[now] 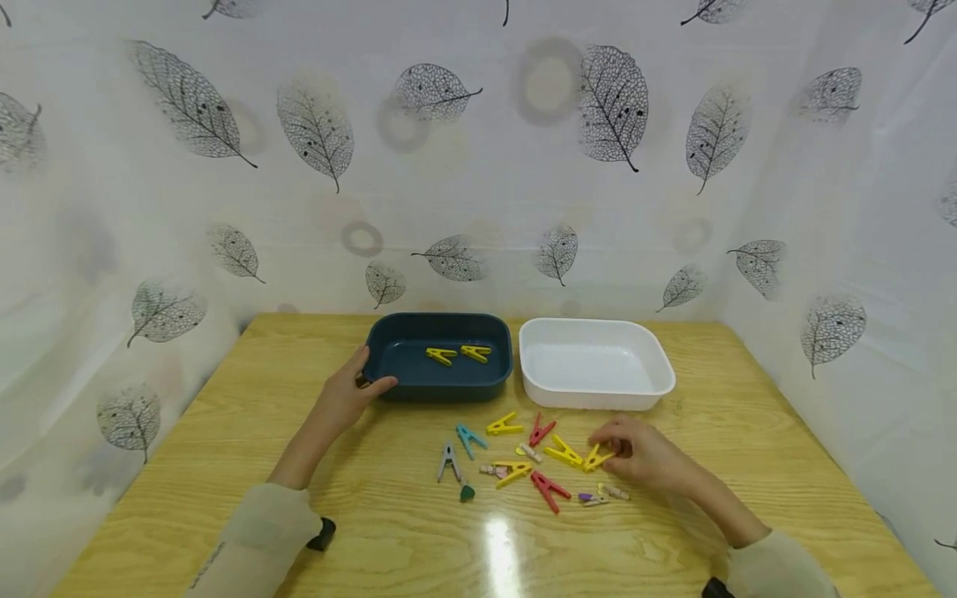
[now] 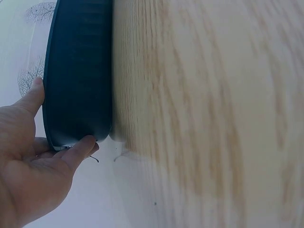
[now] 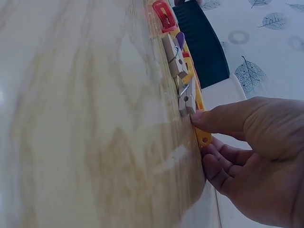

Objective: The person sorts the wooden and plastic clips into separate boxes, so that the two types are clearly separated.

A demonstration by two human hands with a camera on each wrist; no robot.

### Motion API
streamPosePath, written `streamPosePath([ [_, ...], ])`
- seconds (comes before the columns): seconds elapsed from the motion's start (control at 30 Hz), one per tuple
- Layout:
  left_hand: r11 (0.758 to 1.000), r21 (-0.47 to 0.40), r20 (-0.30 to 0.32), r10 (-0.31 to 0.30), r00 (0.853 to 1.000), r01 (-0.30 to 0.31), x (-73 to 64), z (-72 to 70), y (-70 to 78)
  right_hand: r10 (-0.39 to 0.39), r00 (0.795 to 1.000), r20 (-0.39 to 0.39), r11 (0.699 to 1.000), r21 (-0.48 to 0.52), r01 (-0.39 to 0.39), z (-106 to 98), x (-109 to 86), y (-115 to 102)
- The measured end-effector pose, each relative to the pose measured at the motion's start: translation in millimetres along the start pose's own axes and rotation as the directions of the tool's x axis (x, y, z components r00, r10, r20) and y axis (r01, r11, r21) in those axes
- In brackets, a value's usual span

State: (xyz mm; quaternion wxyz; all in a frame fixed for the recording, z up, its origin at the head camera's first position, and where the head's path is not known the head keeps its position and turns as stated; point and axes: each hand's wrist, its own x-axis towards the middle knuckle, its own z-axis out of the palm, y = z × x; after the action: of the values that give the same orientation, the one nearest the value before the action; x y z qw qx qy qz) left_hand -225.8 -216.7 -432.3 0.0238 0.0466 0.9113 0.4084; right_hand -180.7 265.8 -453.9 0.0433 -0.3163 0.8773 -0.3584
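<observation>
My left hand (image 1: 345, 394) grips the left end of a dark blue basin (image 1: 441, 392), its thumb on the front wall and fingers at the rim. Inside that basin lie two yellow clothespins (image 1: 475, 353). With thumb and fingers, my right hand (image 1: 643, 453) pinches a yellow clothespin (image 1: 596, 458) at the right side of a loose spread on the table. Another yellow clothespin (image 1: 564, 452) lies just left of it. In the right wrist view the pinched clip is partly behind small wooden clothespins (image 3: 186, 97).
A white basin (image 1: 598, 399) stands right of the dark one. Scattered in front are red clothespins (image 1: 549, 490), a blue clothespin (image 1: 469, 439), a grey clothespin (image 1: 449, 462) and small decorated wooden pegs (image 1: 594, 499). A leaf-print curtain (image 1: 478, 183) encloses the wooden table (image 1: 389, 515).
</observation>
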Motion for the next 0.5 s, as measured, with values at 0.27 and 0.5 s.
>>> streamPosePath([
  [0.27,1.000,-0.007,0.006,-0.007,1.000,0.007,0.7,1.0,-1.5,0.011,1.000,0.010,1.000,0.007,-0.011,-8.0,-7.6,-2.7],
  [0.5,1.000,-0.013,0.005,-0.005,1.000,0.005,0.3,0.1,-1.4,0.065,0.998,-0.004,0.998,0.009,-0.065,-12.3,-9.6,-6.6],
])
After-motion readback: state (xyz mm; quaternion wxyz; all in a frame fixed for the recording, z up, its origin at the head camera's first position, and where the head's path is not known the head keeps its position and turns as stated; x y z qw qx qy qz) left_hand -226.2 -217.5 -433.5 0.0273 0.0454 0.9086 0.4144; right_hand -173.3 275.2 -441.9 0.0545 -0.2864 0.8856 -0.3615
